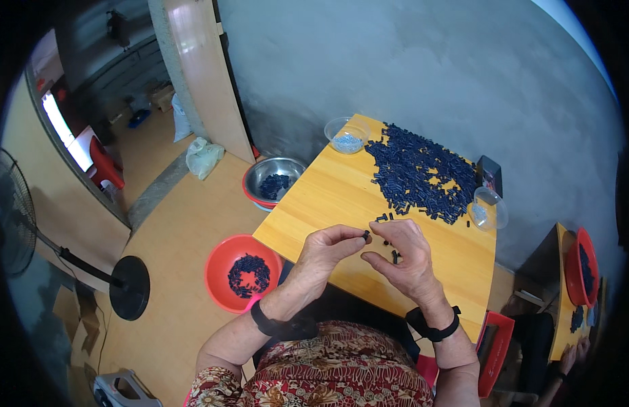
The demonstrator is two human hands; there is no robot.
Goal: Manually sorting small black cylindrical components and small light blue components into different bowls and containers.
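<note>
Patterned shirt point(328, 370) at lower edge. Both forearms raised over wooden table point(328, 190), black wristbands on. Left hand point(324, 254) curled, fingertips pinching small dark part point(366, 235). Right hand point(402, 254) half-closed, fingers bent, second dark part point(395, 256) against palm. Dark parts heap point(419, 173) beyond hands.

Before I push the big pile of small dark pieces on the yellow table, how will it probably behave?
The pile of dark pieces probably scatters rather than slides whole, since the pieces lie loose, with strays at its edge. Each looks small, stiff and light: the left hand pinches one between fingertips. Near the table edge, some may drop.
</note>
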